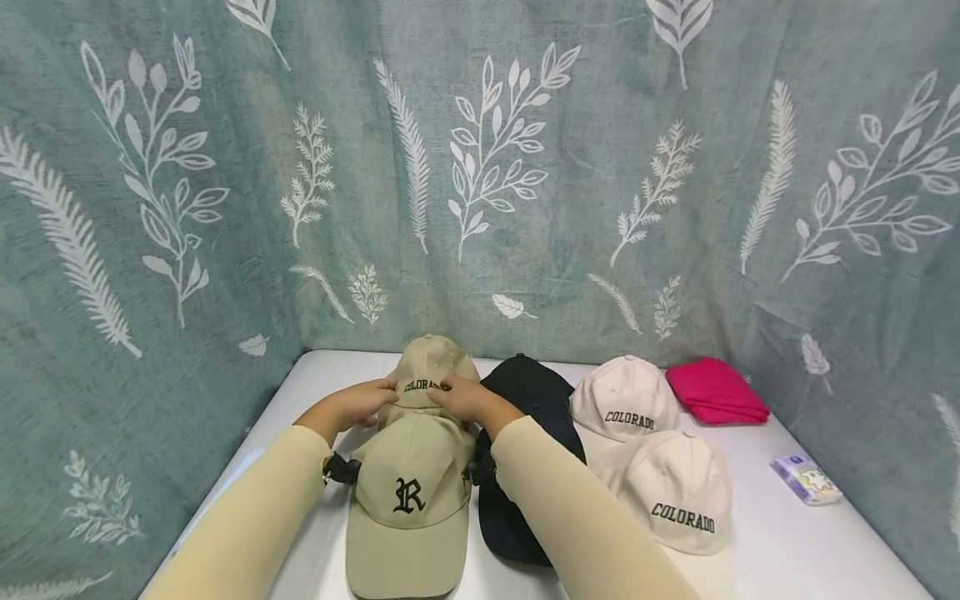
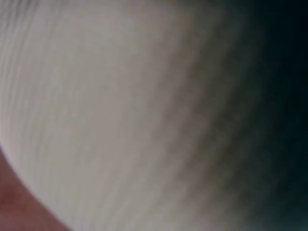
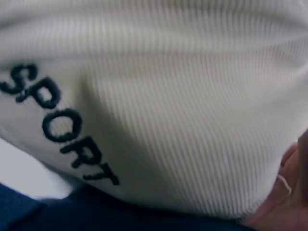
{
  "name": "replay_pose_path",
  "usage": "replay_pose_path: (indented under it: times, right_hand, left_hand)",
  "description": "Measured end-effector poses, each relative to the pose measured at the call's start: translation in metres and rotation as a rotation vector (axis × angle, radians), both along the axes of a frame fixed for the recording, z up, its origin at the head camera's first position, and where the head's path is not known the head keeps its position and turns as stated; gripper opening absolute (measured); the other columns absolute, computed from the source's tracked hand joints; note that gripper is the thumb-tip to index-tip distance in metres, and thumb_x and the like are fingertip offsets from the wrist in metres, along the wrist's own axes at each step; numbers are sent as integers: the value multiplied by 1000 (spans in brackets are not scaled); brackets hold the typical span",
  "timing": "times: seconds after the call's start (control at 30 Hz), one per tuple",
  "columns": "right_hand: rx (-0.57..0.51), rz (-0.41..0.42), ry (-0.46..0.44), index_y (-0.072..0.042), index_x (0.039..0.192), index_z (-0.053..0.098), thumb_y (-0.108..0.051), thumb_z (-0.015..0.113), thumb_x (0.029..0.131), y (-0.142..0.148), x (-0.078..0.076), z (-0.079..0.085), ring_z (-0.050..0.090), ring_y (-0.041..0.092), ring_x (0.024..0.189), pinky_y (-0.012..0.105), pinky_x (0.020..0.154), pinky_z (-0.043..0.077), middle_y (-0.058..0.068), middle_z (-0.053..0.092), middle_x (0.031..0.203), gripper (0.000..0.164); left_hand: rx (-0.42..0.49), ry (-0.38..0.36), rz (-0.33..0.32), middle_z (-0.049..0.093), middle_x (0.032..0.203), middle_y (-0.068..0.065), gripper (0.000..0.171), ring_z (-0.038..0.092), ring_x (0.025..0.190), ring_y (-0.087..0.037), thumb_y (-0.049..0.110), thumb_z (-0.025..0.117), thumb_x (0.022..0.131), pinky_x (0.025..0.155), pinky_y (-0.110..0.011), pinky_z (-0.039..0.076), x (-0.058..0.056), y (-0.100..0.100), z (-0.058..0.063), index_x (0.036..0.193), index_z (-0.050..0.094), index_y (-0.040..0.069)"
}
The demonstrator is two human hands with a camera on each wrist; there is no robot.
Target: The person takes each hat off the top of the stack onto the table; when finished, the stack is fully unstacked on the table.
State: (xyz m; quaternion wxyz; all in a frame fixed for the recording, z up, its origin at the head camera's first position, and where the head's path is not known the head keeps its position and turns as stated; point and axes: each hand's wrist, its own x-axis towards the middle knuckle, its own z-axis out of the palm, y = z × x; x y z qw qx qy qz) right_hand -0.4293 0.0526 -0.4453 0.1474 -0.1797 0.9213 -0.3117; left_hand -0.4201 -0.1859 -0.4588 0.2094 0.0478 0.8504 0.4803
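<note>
At the back of the table a khaki baseball cap (image 1: 429, 354) lettered COLORADO sits behind another khaki cap (image 1: 412, 467), which bears a large black R and points its brim forward. My left hand (image 1: 365, 402) holds the left side of the COLORADO cap near its brim. On the opposite side, my right hand (image 1: 474, 402) grips it, thumb across the front. Pale ribbed cloth (image 2: 96, 115) fills the left wrist view, blurred. The right wrist view shows ribbed cloth (image 3: 192, 115) stitched SPORT, with part of my fingers (image 3: 284, 192) at the right edge.
Black caps (image 1: 525, 392) lie just right of the khaki ones, partly under my right forearm. Farther right are two cream COLORADO caps (image 1: 626, 396), a folded bright pink cloth (image 1: 716, 392) and a small purple-and-white packet (image 1: 806, 479). A patterned curtain (image 1: 495, 208) encloses the white table (image 1: 787, 550).
</note>
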Motion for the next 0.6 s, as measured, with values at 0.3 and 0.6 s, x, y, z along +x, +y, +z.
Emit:
replay_pose_path:
  times: [0.3, 0.6]
  right_hand:
    - [23, -13, -82, -10, 156, 46, -50, 39, 112, 6, 2, 7, 44, 38, 147, 55, 113, 45, 17, 46, 159, 60]
    - [117, 16, -44, -6, 156, 48, -50, 39, 112, 1, 4, 9, 46, 38, 146, 53, 115, 44, 18, 49, 158, 63]
  left_hand:
    - [-64, 11, -37, 24, 171, -20, 59, 25, 157, -42, 27, 43, 111, 116, -56, 43, -3, -2, 3, 164, 31, 7]
    - [-134, 18, -50, 44, 160, -19, 53, 60, 106, -25, 30, 44, 111, 88, -42, 55, 7, -12, 9, 159, 43, 7]
